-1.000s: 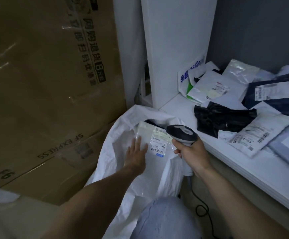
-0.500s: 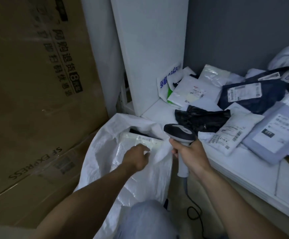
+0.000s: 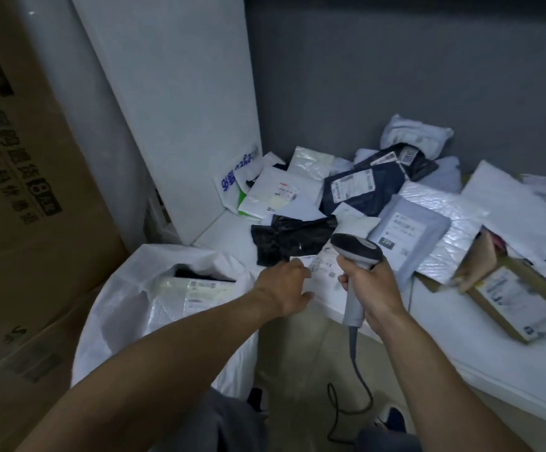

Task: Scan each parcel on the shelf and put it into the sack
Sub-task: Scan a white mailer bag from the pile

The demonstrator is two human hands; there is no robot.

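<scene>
Next parcel: the white parcel [image 3: 322, 272] lies flat on the shelf [image 3: 480, 347], against the near edge of the black parcel [image 3: 291, 238]. Its printed label faces up.
Left hand: the left hand [image 3: 286, 285] is just in front of the black parcel, with its fingers laid over the white parcel's left end and the thumb lower, at the shelf's front edge. I cannot tell whether it has pinched the parcel yet or only touches it.
Right hand: the right hand [image 3: 367, 288] is wrapped round the handle of the scanner [image 3: 356, 254]. The scanner's head hangs just to the right of the black parcel's near corner, above the white parcel.
Sack: the sack [image 3: 125, 295] stands open, below and to the left of the black parcel. One labelled parcel [image 3: 196, 288] already lies in its mouth.
Likely feel: the white parcel is probably a thin plastic mailer, so it should be light, limp and a little slick. It should sag if lifted by one end.
Where to hold: the left end or the near edge looks best, pinched between thumb and fingers. That keeps the fingers off the barcode so the scanner can read it.
Risk: a loose pinch could let the slick film slip out, and lifting it may drag the black parcel along.
Progress: many parcels still lie behind and to the right of the black parcel, so most of the pile looks undone.
</scene>
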